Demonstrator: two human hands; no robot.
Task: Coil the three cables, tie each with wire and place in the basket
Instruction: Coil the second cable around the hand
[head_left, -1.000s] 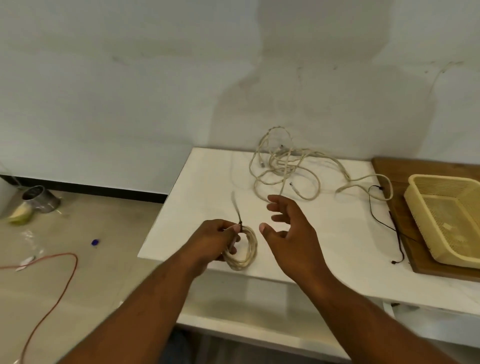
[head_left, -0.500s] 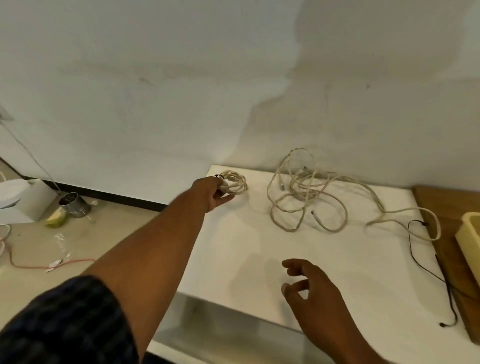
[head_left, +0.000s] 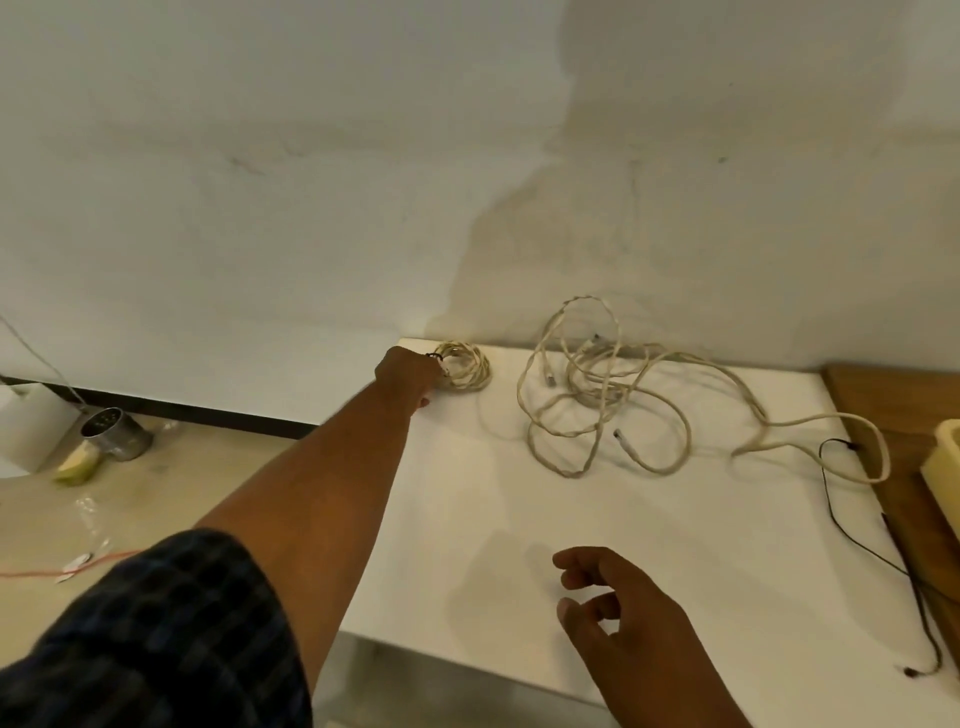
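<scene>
Coiled cable (head_left: 470, 366): lies flat in the far left corner of the tabletop (head_left: 519, 509), with a dark tie (head_left: 434, 356) on its left side.
Left hand (head_left: 410, 375): reaches to that corner, fingers curled on the coil's left side, grasping it.
Right hand (head_left: 623, 608): hovers over the near edge, fingers loosely bent, holding nothing.
Loose cables (head_left: 597, 384): a tangled heap at the middle of the far edge, one strand trailing to the right edge.
Black wire (head_left: 857, 535): thin, runs along the right edge.
Basket (head_left: 948, 467): yellow, only a corner shows, on a wooden board (head_left: 883, 395) beside the right edge.
</scene>
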